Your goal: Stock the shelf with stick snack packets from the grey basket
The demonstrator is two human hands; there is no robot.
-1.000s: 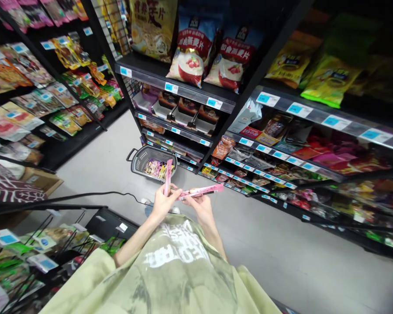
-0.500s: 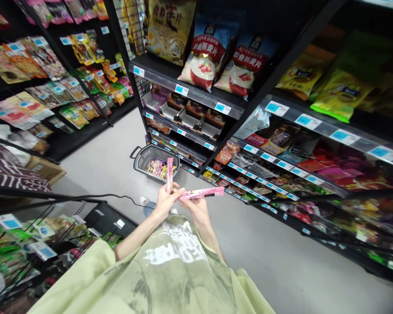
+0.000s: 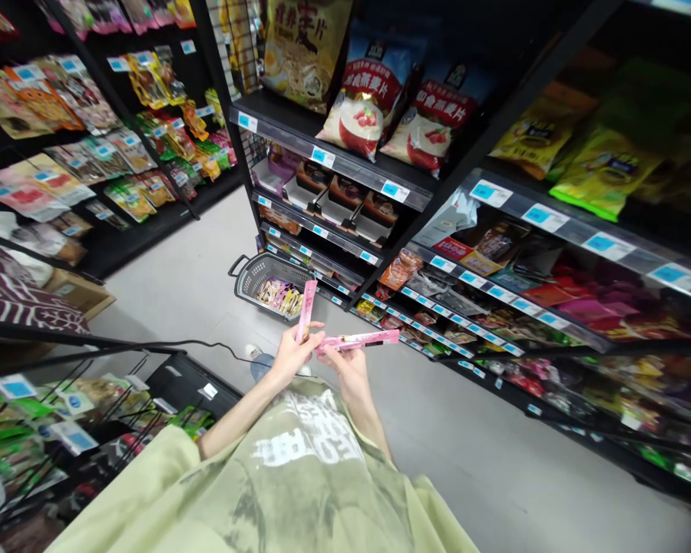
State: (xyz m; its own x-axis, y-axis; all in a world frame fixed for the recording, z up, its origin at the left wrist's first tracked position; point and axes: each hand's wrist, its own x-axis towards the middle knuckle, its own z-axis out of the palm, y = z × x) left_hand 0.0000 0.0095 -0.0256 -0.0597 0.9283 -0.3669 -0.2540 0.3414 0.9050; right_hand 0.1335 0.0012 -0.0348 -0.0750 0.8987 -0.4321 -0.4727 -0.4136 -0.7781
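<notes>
My left hand (image 3: 292, 355) is closed around the lower end of a slim pink stick packet (image 3: 306, 310), which points up and tilts a little to the right. My right hand (image 3: 348, 369) grips one or more other pink stick packets (image 3: 365, 339) lying nearly level and pointing right; I cannot tell how many. The fingers of both hands meet, or almost meet, in front of my green shirt. Past the hands, a grey basket (image 3: 247, 286) on the floor holds many small stick packets (image 3: 281, 296) in pink, yellow and purple.
Ahead, a black shelf holds bags of oatmeal (image 3: 365, 100) and open display boxes (image 3: 339, 201). To the right, shelves carry yellow bags (image 3: 610, 173). Hanging snack packs (image 3: 95, 165) line the left. A black cable (image 3: 193, 343) crosses at lower left, near a cardboard box (image 3: 84, 296).
The packet in my left hand has swung slightly to the right. My right hand's packets have shifted a little to the right. Both hands keep their hold.
</notes>
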